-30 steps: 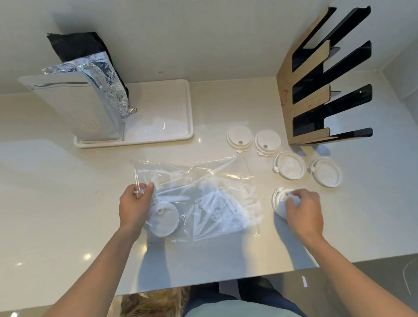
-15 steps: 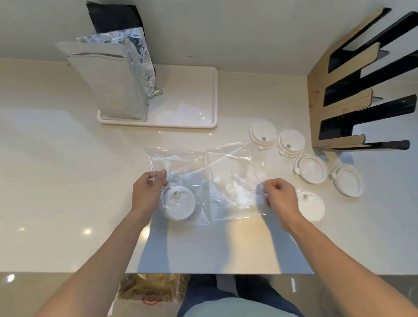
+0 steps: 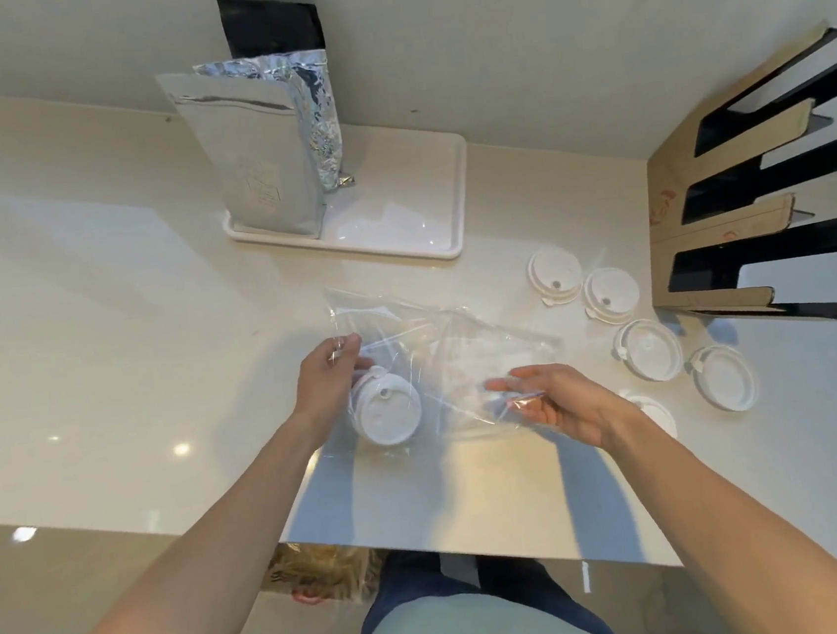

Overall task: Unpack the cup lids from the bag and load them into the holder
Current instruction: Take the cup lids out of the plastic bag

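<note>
A clear plastic bag lies on the pale counter with one white cup lid inside its left end. My left hand pinches the bag's left edge just above that lid. My right hand is at the bag's right end, fingers stretched out and pointing left into the film, holding nothing firmly. Several loose lids lie to the right: two near the holder, two closer, and one half hidden behind my right wrist. The cardboard holder with black slots stands at the far right.
A white tray at the back carries a silver foil pouch, with a black pouch behind it against the wall. The counter's front edge runs just below my forearms. A brown paper bag sits on the floor.
My right hand left the lid it set down, gripped the bag's right end, and now has its fingers spread into the film. The bag has lifted and shifted. My left hand kept its pinch.
</note>
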